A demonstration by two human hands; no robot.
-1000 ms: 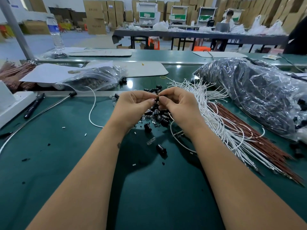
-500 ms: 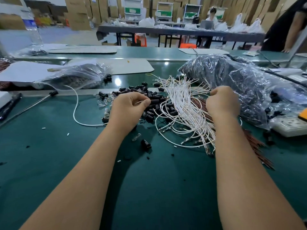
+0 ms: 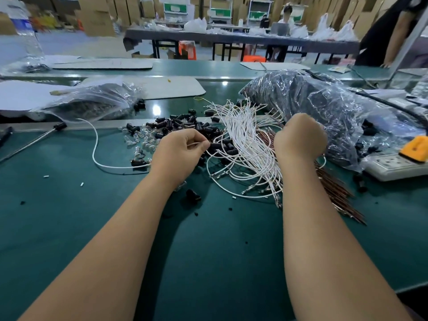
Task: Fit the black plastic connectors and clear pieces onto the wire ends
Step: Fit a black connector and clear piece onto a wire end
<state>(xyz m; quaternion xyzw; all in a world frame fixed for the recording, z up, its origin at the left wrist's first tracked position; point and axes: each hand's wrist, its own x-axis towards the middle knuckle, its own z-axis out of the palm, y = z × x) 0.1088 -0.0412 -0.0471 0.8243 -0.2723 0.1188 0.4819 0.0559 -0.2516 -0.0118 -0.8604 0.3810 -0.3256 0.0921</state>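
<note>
So a second ago both hands were pinching one part together; now they've split. Left hand (image 3: 179, 154) pinches a white wire (image 3: 96, 156) beside the black connectors (image 3: 185, 125) and clear pieces (image 3: 141, 141). Right hand (image 3: 300, 135) is curled over the white wire bundle (image 3: 245, 144), probably grabbing the next one, grip hidden.

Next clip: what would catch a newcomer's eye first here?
The fan of white wires at centre, with the left hand pinching one and the right hand fisted over the bundle. Behind the left hand lies a scatter of black connectors; a crinkled plastic bag bulks at right.
</note>
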